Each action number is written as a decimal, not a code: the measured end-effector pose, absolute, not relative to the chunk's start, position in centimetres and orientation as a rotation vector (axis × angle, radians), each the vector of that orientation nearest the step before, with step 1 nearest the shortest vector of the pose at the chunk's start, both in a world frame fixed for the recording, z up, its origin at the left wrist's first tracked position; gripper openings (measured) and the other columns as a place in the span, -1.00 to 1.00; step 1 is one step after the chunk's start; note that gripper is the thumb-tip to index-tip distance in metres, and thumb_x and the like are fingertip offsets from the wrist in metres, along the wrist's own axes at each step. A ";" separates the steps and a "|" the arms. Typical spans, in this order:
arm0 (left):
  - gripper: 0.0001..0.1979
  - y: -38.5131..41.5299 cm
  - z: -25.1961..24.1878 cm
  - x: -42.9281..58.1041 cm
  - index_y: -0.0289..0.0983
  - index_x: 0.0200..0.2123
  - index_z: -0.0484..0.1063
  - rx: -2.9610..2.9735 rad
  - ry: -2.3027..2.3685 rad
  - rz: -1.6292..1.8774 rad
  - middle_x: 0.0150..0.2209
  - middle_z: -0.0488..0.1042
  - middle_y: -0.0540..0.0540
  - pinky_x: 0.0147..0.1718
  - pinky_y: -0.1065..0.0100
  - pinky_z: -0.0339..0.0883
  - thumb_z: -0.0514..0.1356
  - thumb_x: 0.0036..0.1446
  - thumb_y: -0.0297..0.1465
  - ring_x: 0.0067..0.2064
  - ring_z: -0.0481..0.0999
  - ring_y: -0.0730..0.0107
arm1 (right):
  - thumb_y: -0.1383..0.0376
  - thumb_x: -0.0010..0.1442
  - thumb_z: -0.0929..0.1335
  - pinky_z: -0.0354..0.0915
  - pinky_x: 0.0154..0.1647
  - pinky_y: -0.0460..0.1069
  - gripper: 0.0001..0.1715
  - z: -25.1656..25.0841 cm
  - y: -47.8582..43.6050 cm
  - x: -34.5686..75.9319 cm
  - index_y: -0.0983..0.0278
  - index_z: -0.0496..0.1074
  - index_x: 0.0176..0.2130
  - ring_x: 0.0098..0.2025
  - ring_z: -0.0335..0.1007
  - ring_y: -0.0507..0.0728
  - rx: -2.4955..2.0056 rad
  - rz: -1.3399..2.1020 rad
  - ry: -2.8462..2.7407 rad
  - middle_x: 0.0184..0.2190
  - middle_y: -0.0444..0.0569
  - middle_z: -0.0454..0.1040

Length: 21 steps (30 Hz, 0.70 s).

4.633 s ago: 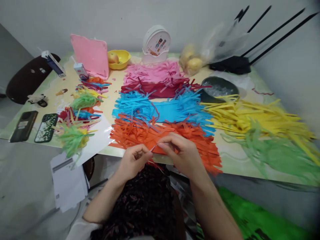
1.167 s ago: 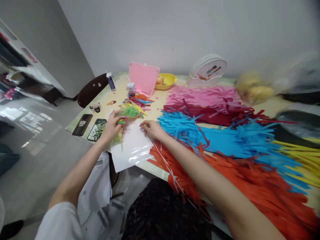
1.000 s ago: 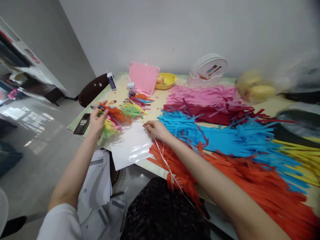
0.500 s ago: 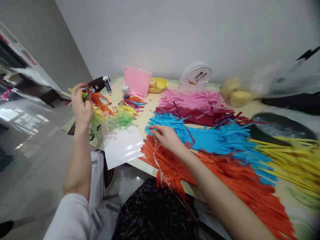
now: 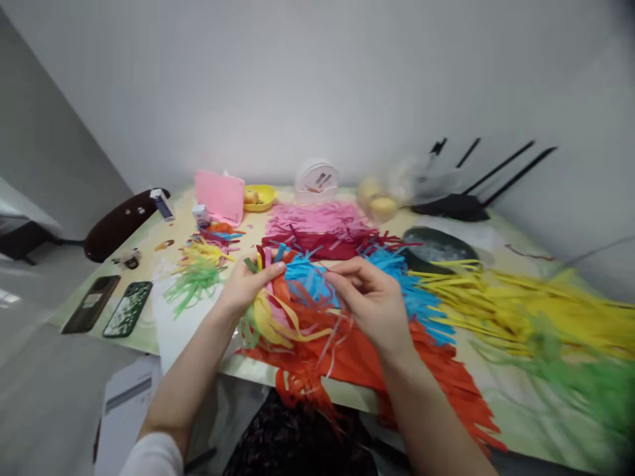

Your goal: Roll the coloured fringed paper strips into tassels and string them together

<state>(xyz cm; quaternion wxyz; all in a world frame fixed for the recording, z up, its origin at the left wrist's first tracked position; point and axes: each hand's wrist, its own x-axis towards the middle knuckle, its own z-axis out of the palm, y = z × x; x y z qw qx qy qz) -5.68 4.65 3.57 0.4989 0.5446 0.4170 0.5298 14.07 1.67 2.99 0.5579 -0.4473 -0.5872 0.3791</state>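
My left hand [image 5: 251, 281] is closed on a bunch of colored strips [image 5: 278, 314], with green, yellow, pink and orange tails hanging below. To its right, my right hand [image 5: 370, 297] pinches a thin pale string [image 5: 333, 340] that dangles over the orange fringe. Under both hands lies orange fringed paper [image 5: 357, 354]. Behind it are blue fringe [image 5: 397, 264], dark red fringe [image 5: 327, 246] and pink fringe [image 5: 317, 218]. Small piles of yellow strips [image 5: 206, 253] and green strips [image 5: 196, 284] sit left of my left hand.
Two phones [image 5: 92, 304] [image 5: 127, 309] lie at the table's left. A pink stand [image 5: 219, 195], yellow bowl [image 5: 262, 197] and white holder [image 5: 317, 182] stand along the back. Yellow fringe [image 5: 520, 307] and a dark green oval object [image 5: 436, 248] are at the right.
My left hand has brought the strips from the far left to beside my right hand. The view has turned right, showing more green and yellow fringe.
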 end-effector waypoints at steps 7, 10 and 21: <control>-0.48 6.6 0.8 -2.0 -0.26 -0.23 0.46 1.085 0.935 1.075 -0.48 0.58 -0.03 -0.33 0.29 0.46 0.48 -0.24 -0.15 -0.40 0.59 0.29 | 0.10 0.21 0.36 0.02 -0.62 -0.09 -0.79 0.2 1.8 14.7 0.18 0.43 -0.34 -0.68 0.04 -0.02 -1.178 0.864 -1.361 -0.72 -0.27 0.17; -0.51 6.9 -0.2 -1.8 -0.26 -0.24 0.47 1.038 0.927 1.047 -0.48 0.58 -0.02 -0.35 0.31 0.46 0.48 -0.22 -0.15 -0.42 0.58 0.31 | 0.08 0.22 0.35 -0.04 -0.64 -0.09 -0.76 -0.9 2.5 14.8 0.18 0.42 -0.37 -0.68 -0.02 -0.02 -1.206 0.888 -1.365 -0.72 -0.27 0.14; -0.65 6.9 -1.8 -1.7 -0.29 -0.34 0.54 1.223 0.934 0.968 -0.35 0.58 -0.06 -0.22 0.31 0.42 0.45 -0.14 -0.20 -0.29 0.57 0.29 | 0.13 0.13 0.39 0.11 -0.63 -0.10 -0.74 -1.5 3.7 14.4 0.22 0.40 -0.21 -0.70 0.13 -0.01 -1.180 1.162 -1.229 -0.75 -0.27 0.31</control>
